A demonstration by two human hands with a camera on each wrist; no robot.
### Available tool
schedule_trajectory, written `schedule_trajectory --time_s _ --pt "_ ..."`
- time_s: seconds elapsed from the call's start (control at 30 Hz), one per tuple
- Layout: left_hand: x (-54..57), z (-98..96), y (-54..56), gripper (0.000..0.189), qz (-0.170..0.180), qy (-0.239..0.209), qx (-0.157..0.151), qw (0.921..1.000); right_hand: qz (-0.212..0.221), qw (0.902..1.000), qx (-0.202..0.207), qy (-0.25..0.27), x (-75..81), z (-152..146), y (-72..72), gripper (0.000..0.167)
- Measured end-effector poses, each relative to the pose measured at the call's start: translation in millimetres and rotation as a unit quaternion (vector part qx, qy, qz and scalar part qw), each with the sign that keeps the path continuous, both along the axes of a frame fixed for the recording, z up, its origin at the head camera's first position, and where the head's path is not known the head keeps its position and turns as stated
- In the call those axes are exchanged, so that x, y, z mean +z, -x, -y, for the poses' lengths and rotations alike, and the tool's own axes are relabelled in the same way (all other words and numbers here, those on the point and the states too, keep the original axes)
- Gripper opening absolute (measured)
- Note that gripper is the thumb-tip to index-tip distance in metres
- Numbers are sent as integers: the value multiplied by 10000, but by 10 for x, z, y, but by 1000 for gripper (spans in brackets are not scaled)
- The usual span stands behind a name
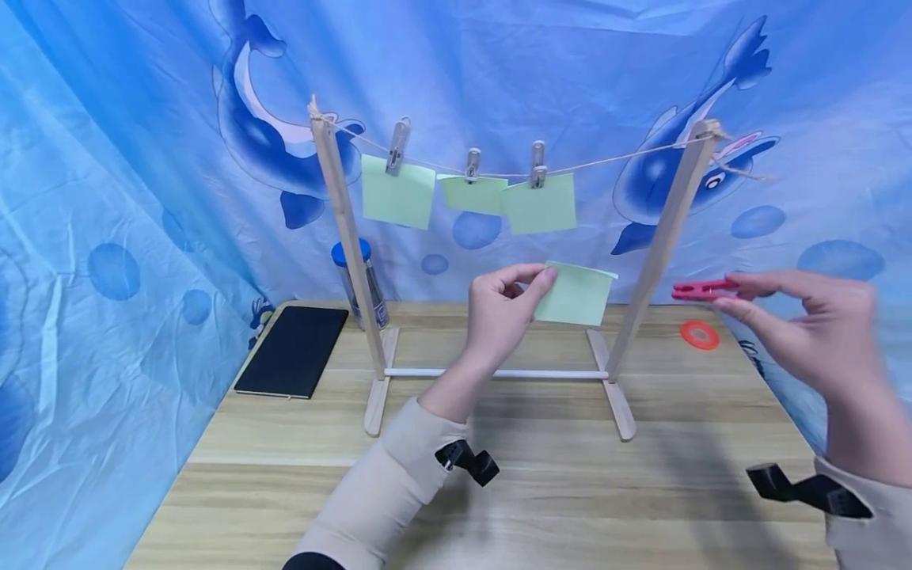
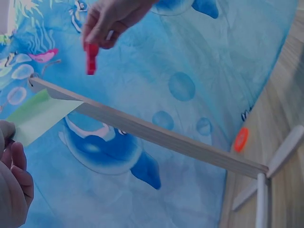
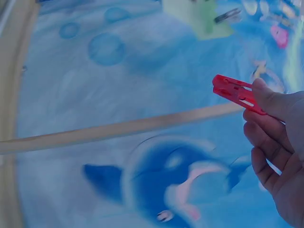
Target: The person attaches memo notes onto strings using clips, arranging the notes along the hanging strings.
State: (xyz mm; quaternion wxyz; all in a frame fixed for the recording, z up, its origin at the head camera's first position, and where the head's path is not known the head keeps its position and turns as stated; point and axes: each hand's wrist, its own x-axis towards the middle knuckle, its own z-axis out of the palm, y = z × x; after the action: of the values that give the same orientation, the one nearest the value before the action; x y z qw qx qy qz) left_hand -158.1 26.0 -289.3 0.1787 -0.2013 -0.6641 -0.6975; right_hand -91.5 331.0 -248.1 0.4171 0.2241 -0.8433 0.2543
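My left hand (image 1: 499, 317) pinches a light green paper square (image 1: 575, 294) by its upper left corner, holding it below the string inside the wooden frame. The paper's top edge is folded over. To the right of the frame, my right hand (image 1: 819, 332) pinches a red clothespin (image 1: 701, 290) between thumb and fingers, its free end pointing left. In the right wrist view the clothespin (image 3: 237, 94) shows its tip away from the thumb. Three green papers hang from the string (image 1: 606, 162): a left one (image 1: 397, 194), a middle one (image 1: 476, 195) and a right one (image 1: 541, 207), held by grey clips.
The frame's left post (image 1: 347, 237) and right post (image 1: 663, 245) stand on wooden feet joined by a white rod (image 1: 552, 374). A black notebook (image 1: 292, 352) lies left, beside a blue-lidded jar (image 1: 356, 277). An orange ring (image 1: 700, 335) lies at the right on the table (image 1: 556, 491).
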Motion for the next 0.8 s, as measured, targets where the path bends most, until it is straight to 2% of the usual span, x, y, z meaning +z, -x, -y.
schedule_trajectory --time_s 0.17,0.27,0.3,0.37,0.5,0.53,0.57,0.73,0.8 --pt "152 -58 37 18 -21 -8 -10 10000 -266 9989 221 -300 388 119 43 53" --pt "229 -97 69 18 -54 -22 32 10000 -296 9979 259 -512 587 170 52 60" --pt "252 -110 80 18 -61 -34 59 10000 -321 9977 242 -553 645 191 54 55" --pt "294 -132 104 18 -80 -47 115 9999 -407 9964 220 -707 759 237 68 55" --pt "361 -171 140 19 -157 -94 164 9997 -736 9907 286 -1109 982 337 125 61" --pt "376 -180 144 19 -188 -94 171 9996 -804 9884 342 -1240 1039 359 146 69" --pt "389 -188 148 19 -203 -89 178 9996 -848 9866 380 -1345 1093 382 166 69" --pt "462 -223 167 19 -252 -60 271 9993 -765 9836 435 -1576 1319 512 265 22" --pt "497 -233 179 19 -298 -64 295 9991 -680 9841 394 -1592 1401 574 301 24"
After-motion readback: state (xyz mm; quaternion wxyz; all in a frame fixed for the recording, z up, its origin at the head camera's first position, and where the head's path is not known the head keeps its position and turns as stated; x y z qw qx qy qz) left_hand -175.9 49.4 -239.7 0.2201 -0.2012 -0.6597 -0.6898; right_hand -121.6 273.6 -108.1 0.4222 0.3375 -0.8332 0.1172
